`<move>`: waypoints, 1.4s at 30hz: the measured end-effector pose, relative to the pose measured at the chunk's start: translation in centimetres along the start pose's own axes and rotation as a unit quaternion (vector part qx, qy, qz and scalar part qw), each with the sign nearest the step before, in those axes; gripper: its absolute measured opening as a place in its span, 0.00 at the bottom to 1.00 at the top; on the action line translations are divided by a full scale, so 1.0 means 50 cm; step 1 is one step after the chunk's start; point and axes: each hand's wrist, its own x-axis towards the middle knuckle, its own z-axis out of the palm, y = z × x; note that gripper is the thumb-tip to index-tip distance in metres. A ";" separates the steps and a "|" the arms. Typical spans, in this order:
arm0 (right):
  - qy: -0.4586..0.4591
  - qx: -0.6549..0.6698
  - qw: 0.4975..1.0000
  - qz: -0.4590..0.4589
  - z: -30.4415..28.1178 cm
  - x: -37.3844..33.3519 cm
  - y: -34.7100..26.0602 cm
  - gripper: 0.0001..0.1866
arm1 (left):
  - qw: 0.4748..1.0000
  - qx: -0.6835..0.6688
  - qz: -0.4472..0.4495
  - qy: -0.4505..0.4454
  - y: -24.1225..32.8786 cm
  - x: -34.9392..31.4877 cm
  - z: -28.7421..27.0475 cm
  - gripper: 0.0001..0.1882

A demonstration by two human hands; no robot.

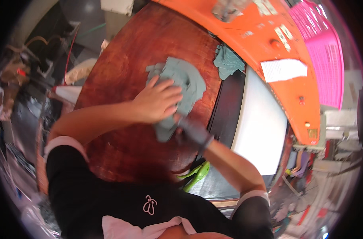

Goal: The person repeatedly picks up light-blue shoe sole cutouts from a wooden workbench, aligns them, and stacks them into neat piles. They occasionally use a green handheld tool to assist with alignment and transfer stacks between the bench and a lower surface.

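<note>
Grey-green cut fabric pieces [191,81] lie in a loose, overlapping pile on the reddish-brown wooden table [125,51]. My left hand [159,99] rests flat on the pile's left side, its fingers spread. Close by, at the pile's lower edge, is my right hand [194,131], in a grey glove. Motion smears its fingers, so whether they grip a piece is not clear. A second small bundle of the same fabric [228,62] sits farther back to the right, against the orange machine body.
A bright white panel [259,123] with a black border lies right of the wooden surface. Behind it curves an orange machine body [245,30] with a paper sheet [284,70]. A pink basket [327,67] stands far right. A bright green tool [197,177] lies near my body.
</note>
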 end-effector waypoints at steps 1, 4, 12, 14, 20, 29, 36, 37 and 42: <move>-0.068 -0.100 0.992 0.020 -0.001 -0.028 0.017 0.20 | 0.998 0.034 0.031 0.042 0.027 -0.047 -0.014 0.22; -0.161 -0.112 0.979 0.054 -0.060 -0.043 -0.005 0.20 | 0.998 -0.008 0.057 -0.020 0.061 -0.136 -0.053 0.25; 0.458 -0.601 0.535 -0.379 -0.211 0.345 -0.345 0.35 | 0.974 -0.167 0.093 0.120 -0.008 -0.149 -0.054 0.25; 0.474 -0.614 0.588 -0.231 -0.198 0.412 -0.427 0.44 | 0.972 -0.187 0.076 0.122 -0.019 -0.150 -0.053 0.25; 0.516 -0.569 0.551 -0.326 -0.230 0.538 -0.548 0.46 | 0.967 -0.213 -0.001 0.144 -0.009 -0.153 -0.052 0.23; 0.402 -0.498 0.681 -0.356 -0.287 0.554 -0.568 0.45 | 0.964 -0.186 -0.073 0.174 -0.002 -0.155 -0.023 0.13; 0.385 -0.551 0.657 -0.340 -0.199 0.440 -0.444 0.36 | 0.965 -0.169 -0.047 0.197 -0.003 -0.163 -0.018 0.14; 0.371 -0.557 0.643 -0.373 -0.190 0.418 -0.412 0.35 | 0.963 -0.175 -0.041 0.198 -0.004 -0.161 -0.019 0.15; 0.258 -0.544 0.630 -0.490 -0.158 0.308 -0.240 0.31 | 0.960 -0.172 -0.040 0.218 -0.013 -0.153 -0.019 0.17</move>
